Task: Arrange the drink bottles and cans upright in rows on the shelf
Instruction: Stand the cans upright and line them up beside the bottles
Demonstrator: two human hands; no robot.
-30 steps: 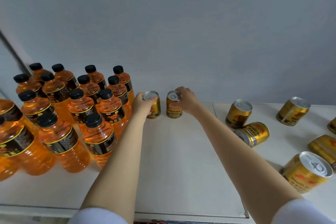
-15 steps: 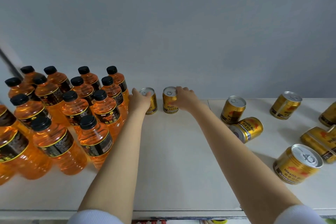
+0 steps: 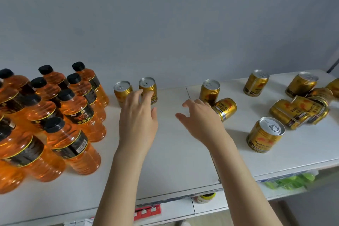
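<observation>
Two gold cans stand upright side by side at the back of the white shelf (image 3: 174, 152): the left can (image 3: 122, 92) and the right can (image 3: 147, 86). My left hand (image 3: 138, 121) hovers just in front of them, fingers spread and holding nothing. My right hand (image 3: 199, 118) is open over the shelf, close to a gold can lying on its side (image 3: 225, 108), behind which another can stands upright (image 3: 209, 90). Several orange drink bottles with black caps (image 3: 73, 115) stand in rows on the left.
More gold cans lie scattered on the right: an upright one near the front (image 3: 265, 135), two upright at the back (image 3: 255, 82) (image 3: 300, 84), and a toppled heap (image 3: 300, 110). A grey wall backs the shelf. Lower shelves hold green packets (image 3: 286, 181).
Both hands have let go of the two upright cans and drawn back toward me. My right hand has moved right toward the lying can. The view has shifted right.
</observation>
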